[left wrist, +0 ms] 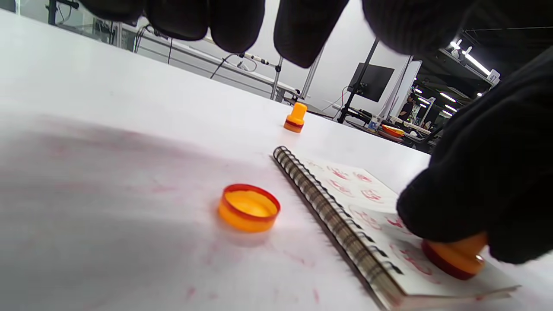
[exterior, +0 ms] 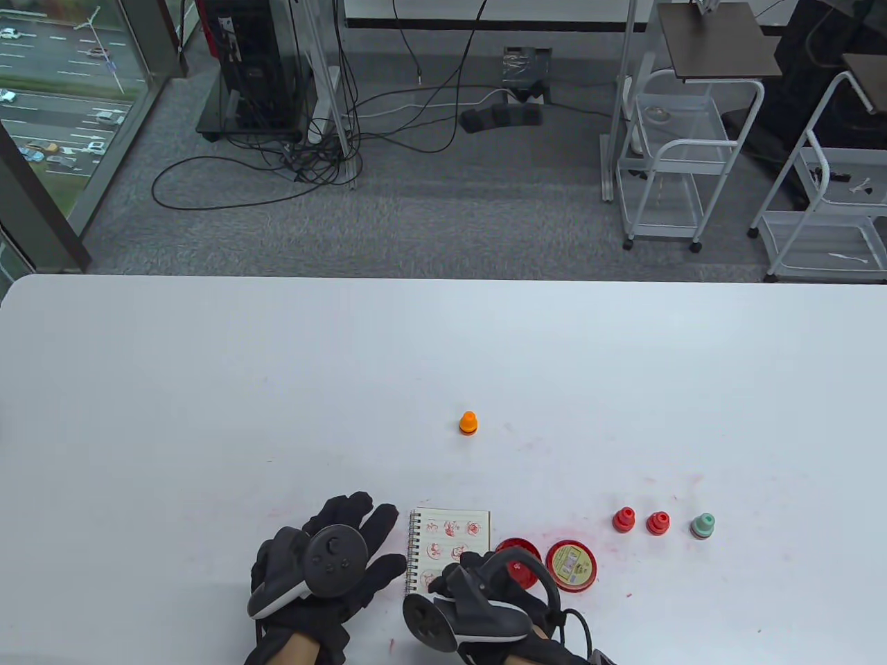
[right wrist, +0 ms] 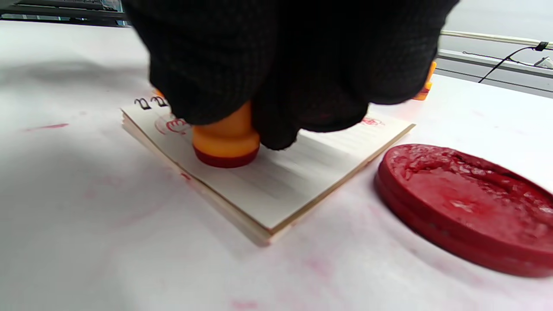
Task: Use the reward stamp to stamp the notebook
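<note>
Nearest us, our right hand [right wrist: 285,65] pinches the orange stamp [right wrist: 225,144] upright on the notebook [right wrist: 276,181]. Beside it, the open ink pad [right wrist: 466,207] holds red ink. Our left hand [exterior: 332,554] lies spread flat.

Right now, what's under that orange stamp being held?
The notebook page: the stamp sits flat on it, gripped by the right hand. Any mark beneath it is covered.

Orange stamp [right wrist: 225,144] with dark red base; white lined notebook [right wrist: 276,172] with red stamp prints, black spiral. Red ink pad [right wrist: 466,203] at 3 o'clock. Black gloves. White table [exterior: 208,388] smeared pink.
</note>
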Available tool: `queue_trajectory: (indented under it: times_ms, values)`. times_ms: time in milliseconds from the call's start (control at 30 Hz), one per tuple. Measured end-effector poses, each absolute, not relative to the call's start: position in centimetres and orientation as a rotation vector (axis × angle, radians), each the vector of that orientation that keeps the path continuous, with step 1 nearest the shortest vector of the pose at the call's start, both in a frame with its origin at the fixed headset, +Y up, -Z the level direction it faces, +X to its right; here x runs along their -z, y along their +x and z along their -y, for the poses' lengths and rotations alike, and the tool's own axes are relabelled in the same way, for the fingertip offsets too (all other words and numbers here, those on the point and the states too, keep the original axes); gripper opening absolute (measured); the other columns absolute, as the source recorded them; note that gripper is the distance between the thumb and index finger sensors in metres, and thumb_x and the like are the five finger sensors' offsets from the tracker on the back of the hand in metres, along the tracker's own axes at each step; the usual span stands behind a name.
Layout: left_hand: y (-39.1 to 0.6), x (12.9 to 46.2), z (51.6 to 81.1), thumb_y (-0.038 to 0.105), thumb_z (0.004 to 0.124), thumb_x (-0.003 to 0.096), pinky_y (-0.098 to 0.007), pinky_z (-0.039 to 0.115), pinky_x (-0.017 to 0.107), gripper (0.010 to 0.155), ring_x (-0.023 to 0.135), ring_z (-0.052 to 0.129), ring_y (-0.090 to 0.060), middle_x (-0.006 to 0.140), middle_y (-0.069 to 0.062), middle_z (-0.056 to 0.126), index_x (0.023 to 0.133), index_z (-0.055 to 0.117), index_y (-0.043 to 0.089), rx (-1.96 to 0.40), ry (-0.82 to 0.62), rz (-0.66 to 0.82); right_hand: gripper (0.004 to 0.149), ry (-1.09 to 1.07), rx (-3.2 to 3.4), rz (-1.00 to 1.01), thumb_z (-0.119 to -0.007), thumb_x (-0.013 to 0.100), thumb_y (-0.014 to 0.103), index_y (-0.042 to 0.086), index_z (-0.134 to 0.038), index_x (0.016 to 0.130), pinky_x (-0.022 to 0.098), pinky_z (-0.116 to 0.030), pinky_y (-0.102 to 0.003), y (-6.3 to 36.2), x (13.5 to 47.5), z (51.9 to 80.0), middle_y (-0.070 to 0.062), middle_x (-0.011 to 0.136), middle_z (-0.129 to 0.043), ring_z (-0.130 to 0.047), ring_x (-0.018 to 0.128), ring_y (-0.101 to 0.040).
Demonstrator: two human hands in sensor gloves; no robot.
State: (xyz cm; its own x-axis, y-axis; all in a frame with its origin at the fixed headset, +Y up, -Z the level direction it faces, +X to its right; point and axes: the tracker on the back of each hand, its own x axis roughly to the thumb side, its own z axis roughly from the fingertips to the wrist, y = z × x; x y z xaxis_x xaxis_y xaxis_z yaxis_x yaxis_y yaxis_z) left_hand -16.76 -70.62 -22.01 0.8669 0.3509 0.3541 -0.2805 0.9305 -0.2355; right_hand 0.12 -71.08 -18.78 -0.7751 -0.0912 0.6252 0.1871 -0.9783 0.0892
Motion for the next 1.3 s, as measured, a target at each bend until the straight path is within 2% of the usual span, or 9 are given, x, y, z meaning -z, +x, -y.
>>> queue_trajectory:
  times_ms: [167, 300, 400, 533, 600, 667, 933, 1000, 1300]
  values:
    - [-16.8, 22.0, 71.4, 0.060, 0.066, 0.0474, -0.066, 0.056, 0.073, 0.078, 0.105, 0.055, -0.051, 0.119, -0.022, 0.050, 0.115, 0.061, 0.021, -0.323, -0.238, 0.410, 0.045, -1.019, 2.947, 0.331, -0.088, 0.038, 0.029, 0.025, -0.087, 0.083, 0.050, -0.089, -0.042, 2.2, 20.0, 70.7, -0.006, 0.075, -0.101, -0.099, 0.062, -0.026]
    - [-16.8, 22.2, 71.6, 0.059, 0.069, 0.0470, -0.066, 0.057, 0.073, 0.079, 0.105, 0.055, -0.051, 0.119, -0.023, 0.050, 0.115, 0.060, 0.021, -0.326, -0.247, 0.402, 0.045, -0.900, 3.196, 0.004, -0.086, 0.041, 0.027, 0.023, -0.086, 0.086, 0.048, -0.086, -0.044, 6.9, 19.9, 68.6, -0.008, 0.079, -0.099, -0.098, 0.063, -0.029]
    - [-16.6, 22.4, 71.6, 0.058, 0.072, 0.0465, -0.066, 0.057, 0.073, 0.079, 0.105, 0.056, -0.051, 0.119, -0.022, 0.051, 0.116, 0.060, 0.021, -0.289, -0.250, 0.402, 0.045, -0.787, 3.345, -0.123, -0.086, 0.041, 0.027, 0.023, -0.085, 0.086, 0.049, -0.085, -0.045, 10.7, 19.9, 67.6, -0.008, 0.080, -0.098, -0.096, 0.064, -0.030]
    - [-16.4, 22.5, 72.3, 0.054, 0.076, 0.0457, -0.066, 0.057, 0.073, 0.079, 0.105, 0.057, -0.050, 0.119, -0.022, 0.053, 0.116, 0.059, 0.022, -0.237, -0.282, 0.392, 0.045, -0.609, 3.633, -0.453, -0.086, 0.042, 0.027, 0.021, -0.086, 0.086, 0.046, -0.086, -0.044, 15.8, 19.3, 68.9, -0.010, 0.078, -0.098, -0.097, 0.061, -0.031]
    - [-16.4, 22.6, 72.6, 0.053, 0.078, 0.0453, -0.066, 0.057, 0.073, 0.079, 0.105, 0.057, -0.050, 0.119, -0.020, 0.053, 0.116, 0.059, 0.022, -0.215, -0.305, 0.388, 0.045, -0.584, 3.710, -0.377, -0.086, 0.042, 0.027, 0.019, -0.086, 0.087, 0.046, -0.085, -0.045, 16.5, 19.5, 68.7, -0.011, 0.078, -0.098, -0.096, 0.061, -0.032]
    - [-16.3, 22.7, 73.0, 0.051, 0.081, 0.0445, -0.067, 0.057, 0.073, 0.080, 0.105, 0.057, -0.049, 0.118, -0.020, 0.054, 0.116, 0.058, 0.022, -0.192, -0.317, 0.382, 0.045, -0.555, 3.734, -0.512, -0.085, 0.042, 0.027, 0.019, -0.085, 0.087, 0.046, -0.085, -0.045, 16.9, 19.4, 68.3, -0.011, 0.077, -0.098, -0.097, 0.060, -0.032]
    - [-16.5, 22.9, 74.7, 0.049, 0.085, 0.0427, -0.067, 0.051, 0.075, 0.084, 0.104, 0.051, -0.044, 0.117, -0.016, 0.049, 0.115, 0.055, 0.020, -0.151, -0.413, 0.336, 0.045, -0.628, 3.666, -0.410, -0.085, 0.042, 0.028, 0.020, -0.085, 0.087, 0.046, -0.085, -0.045, 16.1, 19.4, 68.7, -0.010, 0.078, -0.098, -0.097, 0.061, -0.032]
    - [-16.4, 22.8, 74.9, 0.047, 0.086, 0.0430, -0.066, 0.050, 0.075, 0.080, 0.104, 0.050, -0.043, 0.116, -0.015, 0.048, 0.114, 0.057, 0.023, -0.145, -0.410, 0.332, 0.045, -0.638, 3.679, -0.342, -0.085, 0.043, 0.027, 0.020, -0.085, 0.087, 0.047, -0.085, -0.046, 16.1, 19.4, 68.8, -0.010, 0.078, -0.098, -0.097, 0.061, -0.032]
    - [-16.8, 22.9, 75.3, 0.039, 0.086, 0.0421, -0.065, 0.051, 0.074, 0.064, 0.101, 0.051, -0.040, 0.114, -0.011, 0.052, 0.103, 0.066, 0.032, -0.212, -0.357, 0.301, 0.045, -0.630, 3.668, -0.343, -0.085, 0.042, 0.027, 0.020, -0.086, 0.087, 0.047, -0.085, -0.046, 16.1, 19.4, 68.9, -0.011, 0.078, -0.098, -0.097, 0.061, -0.032]
